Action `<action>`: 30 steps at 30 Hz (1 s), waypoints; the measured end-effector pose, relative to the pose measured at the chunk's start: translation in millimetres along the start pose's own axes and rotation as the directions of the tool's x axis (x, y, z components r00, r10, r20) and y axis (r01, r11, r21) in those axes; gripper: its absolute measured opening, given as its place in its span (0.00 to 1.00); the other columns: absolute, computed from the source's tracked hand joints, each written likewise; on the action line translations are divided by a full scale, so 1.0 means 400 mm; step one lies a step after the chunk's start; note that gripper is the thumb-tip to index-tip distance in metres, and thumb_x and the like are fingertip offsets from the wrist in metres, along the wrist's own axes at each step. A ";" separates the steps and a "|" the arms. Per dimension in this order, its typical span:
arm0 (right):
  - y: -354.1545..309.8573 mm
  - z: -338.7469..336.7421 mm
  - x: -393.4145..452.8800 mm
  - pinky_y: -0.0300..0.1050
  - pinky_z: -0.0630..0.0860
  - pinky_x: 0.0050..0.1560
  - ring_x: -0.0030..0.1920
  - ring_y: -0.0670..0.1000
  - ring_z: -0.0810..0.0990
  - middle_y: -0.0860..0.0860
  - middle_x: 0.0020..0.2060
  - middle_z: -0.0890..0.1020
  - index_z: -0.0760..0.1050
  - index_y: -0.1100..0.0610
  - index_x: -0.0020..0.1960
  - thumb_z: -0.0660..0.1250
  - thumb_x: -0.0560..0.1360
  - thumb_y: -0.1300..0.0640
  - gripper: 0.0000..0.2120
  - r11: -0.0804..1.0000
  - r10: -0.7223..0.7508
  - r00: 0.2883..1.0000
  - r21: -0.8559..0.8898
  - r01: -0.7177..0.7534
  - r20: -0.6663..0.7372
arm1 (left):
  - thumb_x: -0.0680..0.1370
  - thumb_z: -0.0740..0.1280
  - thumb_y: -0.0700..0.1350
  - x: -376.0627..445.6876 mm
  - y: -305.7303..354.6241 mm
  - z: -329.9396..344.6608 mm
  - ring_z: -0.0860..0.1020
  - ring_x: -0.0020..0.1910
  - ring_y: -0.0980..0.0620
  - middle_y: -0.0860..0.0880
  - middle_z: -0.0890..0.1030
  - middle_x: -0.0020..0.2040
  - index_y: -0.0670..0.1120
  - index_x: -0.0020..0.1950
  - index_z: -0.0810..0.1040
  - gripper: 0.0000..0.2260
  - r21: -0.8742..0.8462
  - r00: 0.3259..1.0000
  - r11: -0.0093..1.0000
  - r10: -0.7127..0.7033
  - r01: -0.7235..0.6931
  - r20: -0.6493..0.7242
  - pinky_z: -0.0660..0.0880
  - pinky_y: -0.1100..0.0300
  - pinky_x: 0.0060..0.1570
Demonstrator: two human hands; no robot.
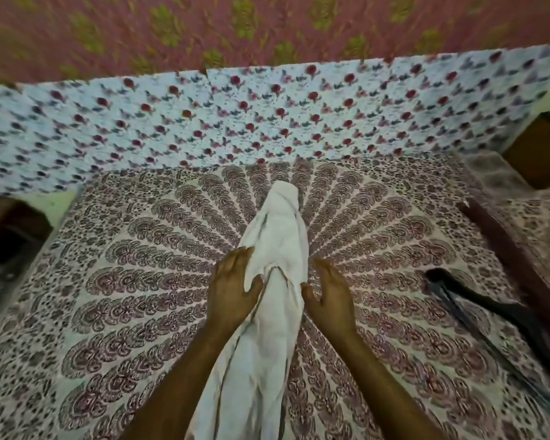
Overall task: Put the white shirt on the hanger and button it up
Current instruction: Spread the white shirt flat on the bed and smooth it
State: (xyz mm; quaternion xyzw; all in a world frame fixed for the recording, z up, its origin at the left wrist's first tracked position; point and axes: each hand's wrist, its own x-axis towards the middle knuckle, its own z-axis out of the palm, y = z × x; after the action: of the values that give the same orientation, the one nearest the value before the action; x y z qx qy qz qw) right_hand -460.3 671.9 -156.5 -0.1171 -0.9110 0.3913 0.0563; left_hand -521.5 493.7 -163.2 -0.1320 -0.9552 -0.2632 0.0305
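Note:
The white shirt (277, 249) lies bunched in a long narrow strip down the middle of the bed, from near the far cushions to the bottom edge of the view. My left hand (232, 290) grips its left side, fingers tucked behind a fold and thumb pressed on the front. On the shirt's right side, my right hand (329, 296) is spread flat with only the thumb touching the cloth. A black object (477, 306) that may be the hanger lies on the bed at the right, blurred.
The bed is covered by a patterned maroon-and-cream sheet (124, 281). Floral white cushions (204, 122) line its far side under a pink patterned wall. A dark wooden rail (505, 236) runs along the right, with brown furniture (540, 150) beyond.

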 end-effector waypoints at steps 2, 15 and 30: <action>0.031 0.059 0.079 0.45 0.64 0.66 0.68 0.55 0.68 0.56 0.67 0.72 0.68 0.57 0.68 0.57 0.72 0.50 0.26 1.000 -0.006 0.999 -0.010 0.007 0.034 | 0.72 0.54 0.57 0.071 -0.058 0.054 0.75 0.61 0.41 0.43 0.76 0.62 0.43 0.65 0.73 0.28 -0.016 0.999 0.999 -0.033 0.033 0.011 0.71 0.50 0.60; 0.170 0.489 0.658 0.51 0.77 0.50 0.49 0.60 0.81 0.60 0.47 0.83 0.76 0.61 0.56 0.60 0.73 0.65 0.13 0.998 0.033 0.999 0.046 -0.033 0.013 | 0.76 0.64 0.41 0.554 -0.400 0.395 0.78 0.58 0.44 0.45 0.79 0.61 0.45 0.63 0.76 0.15 -0.204 0.952 0.932 -0.275 0.299 0.137 0.72 0.58 0.57; 0.273 0.503 0.768 0.39 0.67 0.32 0.30 0.50 0.71 0.50 0.27 0.72 0.68 0.55 0.33 0.60 0.71 0.68 0.12 0.538 0.544 0.823 0.685 -0.491 0.162 | 0.74 0.64 0.39 0.755 -0.420 0.598 0.75 0.60 0.41 0.41 0.77 0.61 0.44 0.63 0.74 0.17 -0.001 0.888 0.931 -0.347 0.364 0.303 0.72 0.55 0.55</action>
State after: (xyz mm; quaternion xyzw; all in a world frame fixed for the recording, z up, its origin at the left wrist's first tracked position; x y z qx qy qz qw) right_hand -777.7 683.0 -370.7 -0.3643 -0.6136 0.7005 0.0101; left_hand -854.9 548.5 -413.2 0.0061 -0.9487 -0.2690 -0.1660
